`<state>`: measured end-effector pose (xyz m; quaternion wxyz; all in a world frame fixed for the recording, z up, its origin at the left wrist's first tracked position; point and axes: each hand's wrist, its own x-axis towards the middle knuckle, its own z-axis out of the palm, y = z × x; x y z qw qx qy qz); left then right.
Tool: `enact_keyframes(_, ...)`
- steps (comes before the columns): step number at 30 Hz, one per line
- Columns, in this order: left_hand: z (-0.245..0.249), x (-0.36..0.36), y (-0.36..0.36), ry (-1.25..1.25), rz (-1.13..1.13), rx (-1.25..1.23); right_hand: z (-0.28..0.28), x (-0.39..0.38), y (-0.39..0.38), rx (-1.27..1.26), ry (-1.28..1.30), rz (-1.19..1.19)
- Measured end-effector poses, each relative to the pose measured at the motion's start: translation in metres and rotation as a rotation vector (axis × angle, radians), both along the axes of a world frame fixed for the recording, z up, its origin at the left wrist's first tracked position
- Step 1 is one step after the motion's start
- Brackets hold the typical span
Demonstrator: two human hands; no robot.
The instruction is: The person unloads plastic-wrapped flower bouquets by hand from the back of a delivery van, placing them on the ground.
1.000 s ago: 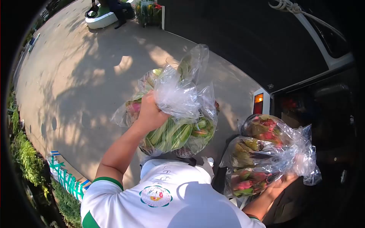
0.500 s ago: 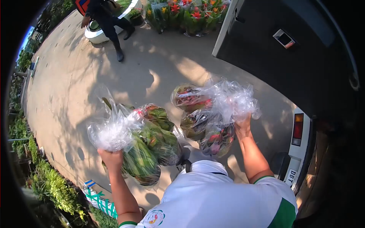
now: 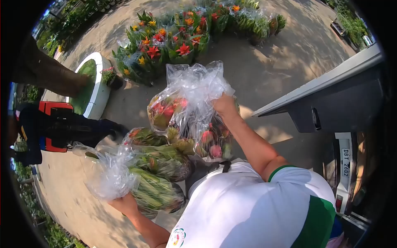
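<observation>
My left hand (image 3: 123, 203) is closed round the gathered tops of clear plastic bags (image 3: 113, 175). Leafy plants (image 3: 155, 186) hang in them, mostly green, one with some red. My right hand (image 3: 224, 105) grips the bunched necks of more clear plastic bags (image 3: 196, 84). Through that plastic I see plants with red and pink flowers (image 3: 215, 149). Both bundles hang in front of my white shirt, and the bag tops hide parts of my fingers.
Many wrapped plants with red, orange and yellow flowers (image 3: 165, 47) stand on the pavement ahead. A white-rimmed round planter (image 3: 99, 82) with a tree trunk (image 3: 49, 72) is at left, near a person in dark clothes (image 3: 76, 128). An open vehicle door (image 3: 331, 99) juts in at right.
My view has swung to the right, bringing more of the flower rows into sight. Both hands still hold their bags. The person now appears lower and nearer on the left.
</observation>
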<state>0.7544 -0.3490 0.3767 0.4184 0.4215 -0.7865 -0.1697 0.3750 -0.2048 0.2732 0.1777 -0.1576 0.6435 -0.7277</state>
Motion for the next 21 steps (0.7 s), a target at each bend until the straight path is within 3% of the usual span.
enact_keyframes(3,0.019,-0.062,-0.055,-0.006,-0.045,0.052,-0.006,-0.045,-0.035,-0.272,-0.064,-0.153)
enact_keyframes(5,0.014,-0.082,-0.097,-0.145,-0.126,0.003,0.014,-0.077,-0.032,-0.063,0.118,-0.287)
enact_keyframes(8,0.029,-0.213,-0.180,-0.152,-0.390,-0.132,0.020,-0.197,-0.045,-0.083,0.269,-0.557)
enact_keyframes(10,0.044,-0.294,-0.194,-0.088,-0.419,-0.121,0.031,-0.268,-0.036,-0.018,0.332,-0.693)
enact_keyframes(13,0.058,-0.414,-0.226,-0.059,-0.403,-0.114,0.064,-0.347,-0.027,-0.170,0.172,-0.921)
enact_keyframes(14,0.062,-0.450,-0.228,0.027,-0.441,-0.093,0.071,-0.362,-0.020,-0.031,0.218,-0.956)
enact_keyframes(17,0.076,-0.533,-0.224,0.119,-0.565,0.047,0.041,-0.398,0.019,-0.069,0.176,-1.141)
enact_keyframes(21,0.084,-0.731,-0.194,0.203,-0.825,0.171,0.056,-0.476,0.106,0.003,0.078,-1.392)
